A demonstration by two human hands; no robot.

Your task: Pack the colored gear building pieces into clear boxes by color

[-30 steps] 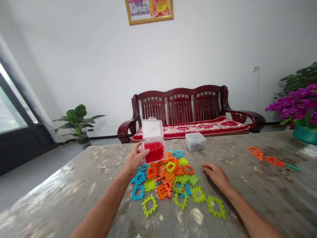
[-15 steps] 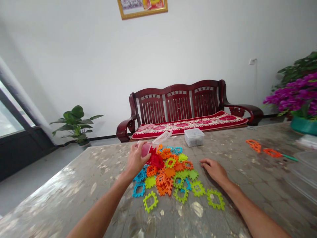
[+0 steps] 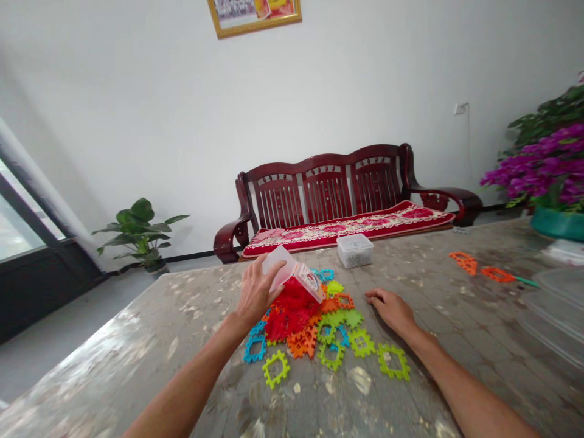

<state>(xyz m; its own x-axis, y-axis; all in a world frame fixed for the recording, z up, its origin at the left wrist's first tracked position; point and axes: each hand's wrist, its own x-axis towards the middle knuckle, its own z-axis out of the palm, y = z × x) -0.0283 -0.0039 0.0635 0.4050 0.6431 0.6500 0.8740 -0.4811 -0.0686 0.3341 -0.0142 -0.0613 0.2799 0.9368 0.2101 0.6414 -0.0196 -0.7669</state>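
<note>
Tipped over the pile, a clear plastic box (image 3: 278, 267) is gripped by my left hand (image 3: 256, 291). Its lid (image 3: 309, 280), with a printed label, hangs open on the right. Red toothed building pieces (image 3: 288, 313) lie heaped beneath the box, on top of orange (image 3: 301, 342), lime green (image 3: 361, 343) and blue (image 3: 254, 348) ones. My right hand (image 3: 393, 311) rests on the table to the right of the pile, fingers curled in. Whether anything is inside those fingers is hidden.
A closed clear box (image 3: 354, 250) of grey contents stands behind the pile. Two orange pieces (image 3: 498, 274) and a green stick (image 3: 525, 281) lie at right, near clear plastic lids (image 3: 554, 316) and a flower pot (image 3: 559, 224). Beyond the table (image 3: 191, 365) is a wooden bench (image 3: 347, 188).
My left hand has turned the box over, and the red pieces have spilled from it onto the pile. The lid has swung down to the right. My right hand has stayed put.
</note>
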